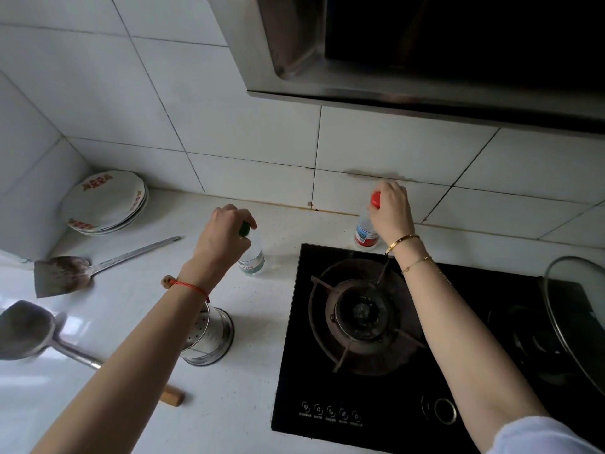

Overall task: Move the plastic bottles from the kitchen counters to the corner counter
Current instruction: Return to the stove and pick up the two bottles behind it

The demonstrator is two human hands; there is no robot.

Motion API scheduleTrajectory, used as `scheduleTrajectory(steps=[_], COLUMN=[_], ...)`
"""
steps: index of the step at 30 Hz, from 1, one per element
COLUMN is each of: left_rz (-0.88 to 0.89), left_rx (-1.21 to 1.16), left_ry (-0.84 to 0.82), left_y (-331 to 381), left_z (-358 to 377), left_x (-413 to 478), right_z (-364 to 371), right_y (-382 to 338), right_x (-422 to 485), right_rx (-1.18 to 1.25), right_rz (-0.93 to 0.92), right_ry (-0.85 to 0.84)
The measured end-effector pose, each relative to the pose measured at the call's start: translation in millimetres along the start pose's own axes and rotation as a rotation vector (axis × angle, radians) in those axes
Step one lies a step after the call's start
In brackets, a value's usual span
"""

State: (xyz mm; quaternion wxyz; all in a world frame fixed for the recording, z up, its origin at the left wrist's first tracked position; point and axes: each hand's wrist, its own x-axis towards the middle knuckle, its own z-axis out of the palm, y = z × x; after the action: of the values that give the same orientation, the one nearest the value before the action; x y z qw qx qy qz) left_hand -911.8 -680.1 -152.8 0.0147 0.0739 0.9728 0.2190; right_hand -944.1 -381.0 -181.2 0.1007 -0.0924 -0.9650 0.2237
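A clear plastic bottle with a green cap (251, 257) stands upright on the white counter (137, 299), left of the stove. My left hand (222, 235) is closed around its neck and cap from above. A second clear bottle with a red cap and red-and-blue label (365, 232) stands by the tiled wall, just behind the stove's back edge. My right hand (391, 209) grips it at the top, fingers around the neck below the red cap. Both bottles look to be resting on the counter.
A black gas stove (406, 401) fills the right, with a glass pot lid (576, 309) at its far right. A range hood (425, 50) hangs above. Stacked plates (104, 201) sit in the left corner. Two metal spatulas (65, 273) (29, 329) and a perforated steel holder (209, 339) lie nearby.
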Motion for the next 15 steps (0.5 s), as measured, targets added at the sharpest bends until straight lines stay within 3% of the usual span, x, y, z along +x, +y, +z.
scheduleTrajectory(steps=[15], left_rz=[0.081], left_rx=[-0.076], left_ry=[0.115], left_y=[14], left_z=[-24], left_x=[-52], right_z=[-43], right_y=[-53], right_x=[-68], right_rx=[0.157], right_rz=[-0.189], right_ry=[0.18])
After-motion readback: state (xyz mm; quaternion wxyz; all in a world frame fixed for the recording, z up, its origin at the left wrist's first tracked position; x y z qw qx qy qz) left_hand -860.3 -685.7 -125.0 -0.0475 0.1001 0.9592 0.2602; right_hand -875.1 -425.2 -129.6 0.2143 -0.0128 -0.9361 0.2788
